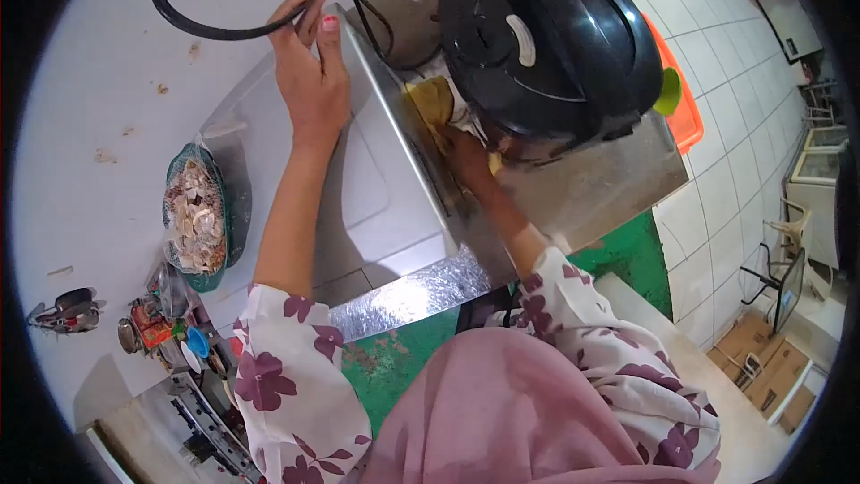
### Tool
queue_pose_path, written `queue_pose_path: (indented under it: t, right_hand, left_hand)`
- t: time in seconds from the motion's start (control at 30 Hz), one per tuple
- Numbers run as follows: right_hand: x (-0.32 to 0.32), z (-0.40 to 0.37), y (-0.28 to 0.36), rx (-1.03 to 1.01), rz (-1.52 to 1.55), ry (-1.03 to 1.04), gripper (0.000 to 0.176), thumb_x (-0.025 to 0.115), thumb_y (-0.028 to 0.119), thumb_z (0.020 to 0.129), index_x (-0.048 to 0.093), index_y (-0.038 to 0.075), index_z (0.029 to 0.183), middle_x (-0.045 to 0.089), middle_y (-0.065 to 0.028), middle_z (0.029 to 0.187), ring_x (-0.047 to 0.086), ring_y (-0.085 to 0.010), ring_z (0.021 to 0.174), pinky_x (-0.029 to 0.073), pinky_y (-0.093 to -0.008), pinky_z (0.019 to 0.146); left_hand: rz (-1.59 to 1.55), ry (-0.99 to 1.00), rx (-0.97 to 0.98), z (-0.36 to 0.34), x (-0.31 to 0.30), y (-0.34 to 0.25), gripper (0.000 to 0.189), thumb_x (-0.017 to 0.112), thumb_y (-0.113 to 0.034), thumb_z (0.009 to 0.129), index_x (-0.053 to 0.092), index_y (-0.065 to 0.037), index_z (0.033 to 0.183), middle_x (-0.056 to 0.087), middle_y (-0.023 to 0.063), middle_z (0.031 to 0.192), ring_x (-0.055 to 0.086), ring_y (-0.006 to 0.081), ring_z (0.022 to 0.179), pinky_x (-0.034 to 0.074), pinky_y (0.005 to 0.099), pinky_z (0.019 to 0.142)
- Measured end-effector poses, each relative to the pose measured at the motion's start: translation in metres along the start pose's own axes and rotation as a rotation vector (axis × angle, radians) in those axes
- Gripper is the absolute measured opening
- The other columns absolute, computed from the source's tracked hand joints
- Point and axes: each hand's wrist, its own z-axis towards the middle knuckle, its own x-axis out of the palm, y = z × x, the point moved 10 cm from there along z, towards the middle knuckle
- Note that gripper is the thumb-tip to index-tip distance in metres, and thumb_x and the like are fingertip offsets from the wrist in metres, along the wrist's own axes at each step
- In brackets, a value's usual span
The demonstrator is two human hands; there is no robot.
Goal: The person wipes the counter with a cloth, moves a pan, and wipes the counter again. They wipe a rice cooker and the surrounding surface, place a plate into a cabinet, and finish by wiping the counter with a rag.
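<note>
The left hand point(313, 90) holds a black cable point(235, 34) up beside the wall, presumably to keep it off the steel top point(381, 166); its fingers gather loosely around the cord, the thumb nearly straight. The right hand point(468, 159) reaches low to a yellow cloth point(433, 100) beside the black cooker point(596, 63) (a tight spot, that), perhaps because the cooker's bulk leaves little room. Shadow hides those fingers; I cannot tell whether they pinch or spread.
</note>
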Motion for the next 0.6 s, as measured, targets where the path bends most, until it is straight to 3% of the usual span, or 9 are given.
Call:
queue_pose_path:
  t: [0.07, 0.13, 0.17, 0.23, 0.37, 0.47, 0.53, 0.57, 0.6]
  right_hand:
    - [-0.005, -0.043, -0.013, 0.034, -0.064, 0.034, 0.039, 0.052, 0.004, 0.081, 0.060, 0.009, 0.119, 0.061, -0.0225, 0.109, 0.060, -0.0369, 0.100, 0.046, -0.0427, 0.086]
    - [-0.022, -0.090, -0.006, -0.170, -0.029, -0.078, 0.041, 0.053, 0.001, 0.078, 0.060, 0.007, 0.118, 0.062, -0.0223, 0.107, 0.059, -0.0379, 0.100, 0.046, -0.0430, 0.086]
    - [-0.026, -0.109, -0.009, -0.168, -0.033, -0.080, 0.041, 0.053, 0.001, 0.078, 0.060, 0.007, 0.118, 0.062, -0.0223, 0.107, 0.059, -0.0379, 0.100, 0.046, -0.0430, 0.086]
    - [-0.035, -0.144, -0.013, -0.154, 0.079, -0.068, 0.042, 0.052, -0.003, 0.076, 0.061, 0.006, 0.116, 0.061, -0.0226, 0.108, 0.058, -0.0393, 0.100, 0.046, -0.0425, 0.087]
    - [-0.038, -0.209, -0.022, -0.068, -0.024, 0.078, 0.043, 0.053, -0.004, 0.075, 0.061, 0.005, 0.116, 0.060, -0.0237, 0.110, 0.057, -0.0392, 0.101, 0.046, -0.0404, 0.088]
    - [-0.058, -0.256, -0.020, 0.045, -0.012, 0.126, 0.044, 0.053, -0.006, 0.074, 0.061, 0.003, 0.116, 0.064, -0.0190, 0.108, 0.061, -0.0321, 0.099, 0.047, -0.0360, 0.086]
    - [-0.068, -0.291, -0.063, 0.532, 0.615, 0.260, 0.045, 0.051, -0.007, 0.072, 0.061, 0.000, 0.115, 0.066, -0.0102, 0.104, 0.062, -0.0224, 0.096, 0.047, -0.0310, 0.084]
    - [-0.083, -0.299, -0.087, 0.578, 0.858, 0.187, 0.042, 0.050, -0.007, 0.071, 0.061, -0.004, 0.112, 0.063, -0.0064, 0.103, 0.059, -0.0164, 0.095, 0.046, -0.0279, 0.084]
    - [-0.122, -0.293, -0.070, 0.573, 0.959, 0.077, 0.039, 0.050, -0.001, 0.073, 0.060, -0.007, 0.110, 0.063, -0.0104, 0.107, 0.059, -0.0186, 0.097, 0.046, -0.0290, 0.087]
  left_hand:
    - [0.030, -0.013, 0.018, 0.000, 0.000, 0.004, 0.038, 0.046, -0.019, 0.097, 0.034, 0.000, 0.127, 0.046, 0.0172, 0.130, 0.051, 0.0253, 0.120, 0.040, 0.0345, 0.098]
    - [0.017, -0.017, 0.026, 0.000, 0.000, 0.000, 0.037, 0.046, -0.019, 0.097, 0.034, 0.000, 0.127, 0.046, 0.0170, 0.129, 0.052, 0.0251, 0.119, 0.040, 0.0343, 0.098]
    - [0.008, -0.022, 0.038, 0.000, -0.001, -0.003, 0.037, 0.046, -0.019, 0.097, 0.034, 0.000, 0.127, 0.047, 0.0169, 0.128, 0.052, 0.0248, 0.119, 0.041, 0.0340, 0.097]
    - [-0.016, -0.034, 0.047, 0.000, -0.001, -0.004, 0.036, 0.046, -0.018, 0.097, 0.035, 0.000, 0.126, 0.048, 0.0166, 0.126, 0.053, 0.0246, 0.118, 0.041, 0.0334, 0.097]
    - [0.011, -0.008, 0.056, 0.001, 0.002, -0.004, 0.035, 0.047, -0.018, 0.097, 0.036, -0.001, 0.125, 0.048, 0.0163, 0.126, 0.054, 0.0242, 0.117, 0.042, 0.0333, 0.095]
    - [0.031, -0.017, 0.072, -0.001, 0.000, -0.005, 0.034, 0.047, -0.019, 0.097, 0.037, -0.002, 0.124, 0.052, 0.0153, 0.122, 0.055, 0.0233, 0.115, 0.043, 0.0329, 0.092]
    - [0.053, -0.023, 0.069, -0.001, 0.000, -0.009, 0.034, 0.048, -0.020, 0.097, 0.038, -0.002, 0.123, 0.056, 0.0145, 0.118, 0.056, 0.0226, 0.114, 0.044, 0.0327, 0.091]
    - [0.046, -0.025, 0.031, -0.003, -0.001, -0.008, 0.031, 0.048, -0.021, 0.097, 0.042, -0.002, 0.119, 0.059, 0.0135, 0.111, 0.059, 0.0213, 0.110, 0.045, 0.0320, 0.089]
    - [0.039, -0.026, -0.007, -0.004, -0.001, -0.007, 0.028, 0.048, -0.022, 0.097, 0.045, -0.001, 0.115, 0.063, 0.0125, 0.105, 0.061, 0.0200, 0.106, 0.046, 0.0312, 0.086]
